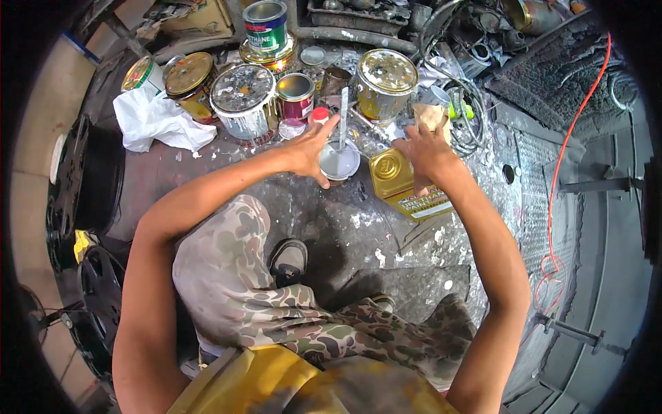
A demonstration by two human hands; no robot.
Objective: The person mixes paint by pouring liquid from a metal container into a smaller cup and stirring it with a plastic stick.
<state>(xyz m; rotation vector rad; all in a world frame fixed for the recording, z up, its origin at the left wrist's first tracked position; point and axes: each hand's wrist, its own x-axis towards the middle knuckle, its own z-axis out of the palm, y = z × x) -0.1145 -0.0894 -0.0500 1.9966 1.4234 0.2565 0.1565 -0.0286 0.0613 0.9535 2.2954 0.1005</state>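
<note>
My left hand [307, 153] is at the near left of a small tub of grey paint [336, 163]. Its thumb and fingers are spread in a wide curve beside the rim; whether they touch it I cannot tell. A paint-smeared stir stick [343, 114] stands upright in the tub. Behind those fingers shows a red cap [320, 114]. To the right, my right hand [431, 157] reaches over a rectangular gold metal can [387, 181], its thumb down one side and its fingers across the top edge. The can's round cap faces up.
Several round paint cans, including a white-smeared one [243, 90], a maroon one [295, 100] and a yellow one [386, 72], line the far side. White crumpled plastic [155, 121] lies left. Coiled hoses [472, 124] and an orange cord [569, 131] are right. Black wheels [83, 179] stand far left.
</note>
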